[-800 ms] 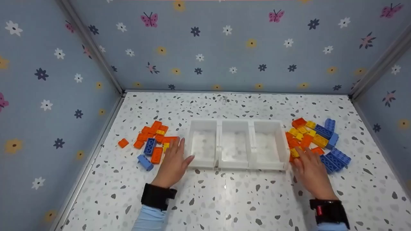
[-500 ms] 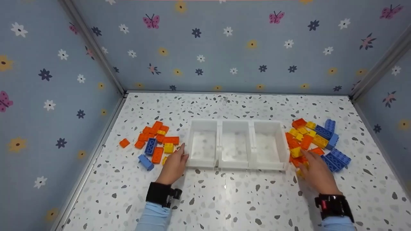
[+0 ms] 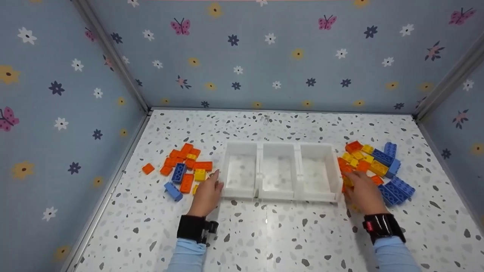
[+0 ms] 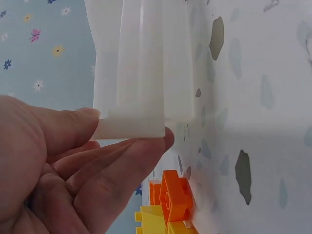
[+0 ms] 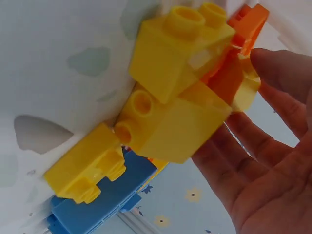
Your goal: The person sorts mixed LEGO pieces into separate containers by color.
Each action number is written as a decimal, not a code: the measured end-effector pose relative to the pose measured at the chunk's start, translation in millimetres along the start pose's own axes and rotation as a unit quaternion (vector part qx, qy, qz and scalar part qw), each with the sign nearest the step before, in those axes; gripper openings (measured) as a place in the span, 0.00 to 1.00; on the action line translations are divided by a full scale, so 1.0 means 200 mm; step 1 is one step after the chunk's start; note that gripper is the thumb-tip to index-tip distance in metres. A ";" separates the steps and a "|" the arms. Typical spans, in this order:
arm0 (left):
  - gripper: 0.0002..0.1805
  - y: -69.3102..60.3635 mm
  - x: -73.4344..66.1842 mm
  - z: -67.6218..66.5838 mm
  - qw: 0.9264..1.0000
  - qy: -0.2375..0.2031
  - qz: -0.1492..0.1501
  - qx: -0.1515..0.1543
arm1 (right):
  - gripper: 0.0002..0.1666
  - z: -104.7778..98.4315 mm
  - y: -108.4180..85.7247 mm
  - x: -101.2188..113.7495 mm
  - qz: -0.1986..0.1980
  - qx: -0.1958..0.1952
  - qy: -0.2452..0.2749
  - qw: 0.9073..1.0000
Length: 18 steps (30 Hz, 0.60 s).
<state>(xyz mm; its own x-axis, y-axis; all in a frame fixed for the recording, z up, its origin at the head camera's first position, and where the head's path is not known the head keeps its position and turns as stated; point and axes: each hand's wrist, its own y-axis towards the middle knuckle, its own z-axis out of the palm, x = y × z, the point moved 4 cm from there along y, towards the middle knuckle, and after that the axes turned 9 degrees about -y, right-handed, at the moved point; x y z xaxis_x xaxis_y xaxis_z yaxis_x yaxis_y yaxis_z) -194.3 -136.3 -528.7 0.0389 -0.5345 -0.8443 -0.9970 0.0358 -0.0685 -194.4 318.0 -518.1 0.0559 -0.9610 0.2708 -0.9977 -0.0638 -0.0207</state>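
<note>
At the left end of the white three-compartment tray [image 3: 278,196], my left hand [image 3: 207,194] grips the corner. The left wrist view shows the thumb and fingers of that hand [image 4: 92,170] on either side of the tray's edge [image 4: 141,78]. My right hand [image 3: 365,193] is over the brick pile by the tray's right end. In the right wrist view its thumb touches a small yellow brick [image 5: 247,87] beside an orange one, and the fingers of the hand [image 5: 268,146] extend behind yellow bricks [image 5: 183,124]. Part of that contact is hidden.
Left of the tray lie orange bricks [image 3: 203,166], a dark blue brick [image 3: 179,173] and a light blue brick [image 3: 173,191]. Several blue bricks [image 3: 382,157] lie on the right pile's outer side. Flower-patterned walls [image 3: 264,56] stand around the speckled table [image 3: 272,241].
My left hand has gone from over the left bricks to the tray's corner, its fingers closing there. My right hand shifted slightly right, then back left over the pile's near edge.
</note>
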 end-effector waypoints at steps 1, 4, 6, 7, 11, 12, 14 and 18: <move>0.28 0.00 0.00 0.00 1.000 0.002 0.003 -0.002 | 0.28 0.01 0.00 -0.01 0.005 0.004 0.004 1.000; 0.28 -0.01 -0.01 0.00 1.000 0.011 0.015 -0.007 | 0.28 0.02 0.02 -0.03 0.023 0.022 0.018 0.999; 0.28 -0.01 -0.02 0.01 1.000 0.017 0.021 -0.009 | 0.28 0.02 0.02 -0.05 0.040 0.028 0.026 0.998; 0.28 -0.01 -0.03 0.01 1.000 0.019 0.023 -0.010 | 0.28 0.01 0.03 -0.06 0.050 0.024 0.028 0.998; 0.28 0.00 -0.04 0.02 0.999 0.035 0.028 -0.013 | 0.30 -0.07 0.03 -0.06 0.091 -0.035 0.052 0.994; 0.28 0.00 -0.04 0.02 0.999 0.039 0.027 -0.012 | 0.31 -0.09 0.03 -0.05 0.095 -0.060 0.063 0.992; 0.29 -0.01 -0.04 0.02 0.998 0.048 0.023 -0.011 | 0.31 -0.14 0.02 0.00 0.089 -0.108 0.083 0.987; 0.30 -0.01 -0.02 0.02 0.998 0.056 0.010 -0.006 | 0.27 -0.21 0.01 0.13 0.017 -0.182 0.090 0.979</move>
<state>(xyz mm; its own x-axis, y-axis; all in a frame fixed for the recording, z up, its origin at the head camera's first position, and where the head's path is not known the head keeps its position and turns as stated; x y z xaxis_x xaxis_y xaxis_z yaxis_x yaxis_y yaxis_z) -192.0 -130.9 -526.7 0.0120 -0.6247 -0.7807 -0.9983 0.0371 -0.0450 -196.0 304.7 -471.7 0.0484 -0.8958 0.4419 -0.9479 0.0983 0.3030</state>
